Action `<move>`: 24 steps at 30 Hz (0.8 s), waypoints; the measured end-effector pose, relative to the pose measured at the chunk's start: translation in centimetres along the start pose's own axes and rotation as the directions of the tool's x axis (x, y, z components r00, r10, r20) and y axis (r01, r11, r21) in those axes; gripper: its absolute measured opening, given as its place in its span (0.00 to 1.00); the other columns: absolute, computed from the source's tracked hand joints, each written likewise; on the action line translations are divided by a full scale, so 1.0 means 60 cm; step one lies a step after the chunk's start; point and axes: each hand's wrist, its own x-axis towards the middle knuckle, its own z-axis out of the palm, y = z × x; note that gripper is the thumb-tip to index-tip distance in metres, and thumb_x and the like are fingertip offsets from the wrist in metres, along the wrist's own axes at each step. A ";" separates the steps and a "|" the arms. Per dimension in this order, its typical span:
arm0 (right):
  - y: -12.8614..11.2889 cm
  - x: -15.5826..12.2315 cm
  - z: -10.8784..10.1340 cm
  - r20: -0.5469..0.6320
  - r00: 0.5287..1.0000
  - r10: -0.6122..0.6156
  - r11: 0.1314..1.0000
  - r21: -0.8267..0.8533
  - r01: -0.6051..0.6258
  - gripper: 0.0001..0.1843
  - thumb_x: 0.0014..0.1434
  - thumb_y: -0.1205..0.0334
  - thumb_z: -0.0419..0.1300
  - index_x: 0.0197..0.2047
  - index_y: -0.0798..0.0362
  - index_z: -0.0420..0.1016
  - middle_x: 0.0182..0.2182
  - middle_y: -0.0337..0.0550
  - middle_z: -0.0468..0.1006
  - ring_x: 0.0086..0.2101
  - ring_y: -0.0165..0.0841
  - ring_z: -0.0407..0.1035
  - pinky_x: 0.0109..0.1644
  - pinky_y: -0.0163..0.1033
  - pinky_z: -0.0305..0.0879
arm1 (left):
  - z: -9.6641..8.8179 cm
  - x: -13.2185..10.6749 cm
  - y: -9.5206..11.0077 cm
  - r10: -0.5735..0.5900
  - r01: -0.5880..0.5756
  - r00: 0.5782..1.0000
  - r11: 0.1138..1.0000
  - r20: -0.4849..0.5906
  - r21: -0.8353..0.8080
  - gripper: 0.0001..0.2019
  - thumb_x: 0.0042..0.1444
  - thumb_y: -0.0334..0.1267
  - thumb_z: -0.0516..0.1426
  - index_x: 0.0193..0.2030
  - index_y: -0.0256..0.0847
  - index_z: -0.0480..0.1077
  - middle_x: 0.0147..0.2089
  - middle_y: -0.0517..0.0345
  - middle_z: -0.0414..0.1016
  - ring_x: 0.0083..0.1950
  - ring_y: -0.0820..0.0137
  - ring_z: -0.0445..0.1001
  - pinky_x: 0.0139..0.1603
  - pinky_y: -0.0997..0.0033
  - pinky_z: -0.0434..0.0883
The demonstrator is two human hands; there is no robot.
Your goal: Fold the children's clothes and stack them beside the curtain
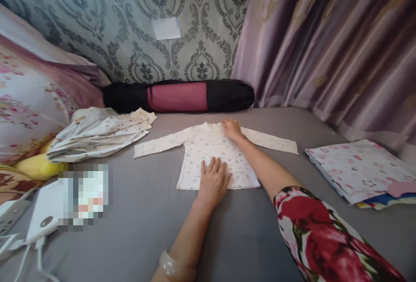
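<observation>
A small white long-sleeved baby shirt point(195, 147) with a faint print lies spread flat on the grey bed sheet point(146, 212), sleeves stretched out to both sides. My left hand point(212, 180) rests flat on the shirt's lower hem, fingers stretched out and holding nothing. My right hand point(231, 129) reaches across to the collar and presses down there, fingers flat on the cloth. A pale bangle point(173, 267) sits on my left wrist, and a red floral sleeve point(321, 234) covers my right upper arm.
A heap of similar pale clothes point(100, 132) lies at the left. Folded printed cloths point(360, 171) are stacked at the right. A black and pink roll bag point(178, 95) lies against the wallpapered wall. Floral pillows point(29, 100), a white device with cables point(42, 219), curtains point(325, 39).
</observation>
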 end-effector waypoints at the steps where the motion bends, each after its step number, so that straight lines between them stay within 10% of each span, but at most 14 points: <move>1: 0.005 0.012 -0.002 0.026 1.000 0.001 1.000 0.001 -0.002 0.22 0.68 0.63 0.40 0.54 0.51 0.72 0.54 0.50 0.72 0.54 0.44 0.62 0.56 0.48 0.58 | 0.001 -0.001 0.000 -0.025 0.025 1.000 1.000 -0.007 0.005 0.26 0.66 0.52 0.40 0.64 0.45 0.62 0.69 0.48 0.57 0.72 0.56 0.50 0.69 0.41 0.48; 10: 0.025 0.066 0.014 0.140 0.990 -0.013 0.999 0.050 0.006 0.16 0.65 0.60 0.52 0.54 0.50 0.71 0.56 0.50 0.68 0.57 0.45 0.58 0.57 0.47 0.56 | 0.018 -0.002 -0.016 -0.207 0.207 0.978 0.978 -0.020 -0.006 0.44 0.52 0.71 0.46 0.69 0.44 0.56 0.71 0.41 0.50 0.72 0.45 0.46 0.68 0.38 0.48; 18: 0.029 0.050 0.051 -0.054 0.997 -0.045 0.998 0.029 0.047 0.20 0.69 0.58 0.42 0.55 0.53 0.68 0.54 0.52 0.68 0.54 0.46 0.58 0.56 0.50 0.54 | 0.007 -0.004 -0.008 -0.221 0.221 0.974 0.975 0.038 0.022 0.45 0.53 0.70 0.44 0.70 0.42 0.53 0.73 0.41 0.46 0.73 0.48 0.43 0.68 0.39 0.45; 24: -0.014 0.060 0.029 -0.006 0.996 -0.086 0.996 0.024 0.086 0.19 0.66 0.64 0.45 0.57 0.52 0.68 0.56 0.53 0.68 0.55 0.46 0.58 0.55 0.50 0.53 | -0.004 0.007 -0.028 -0.267 0.266 0.956 0.964 -0.125 -0.022 0.32 0.63 0.58 0.44 0.63 0.35 0.63 0.66 0.41 0.63 0.68 0.57 0.59 0.67 0.52 0.56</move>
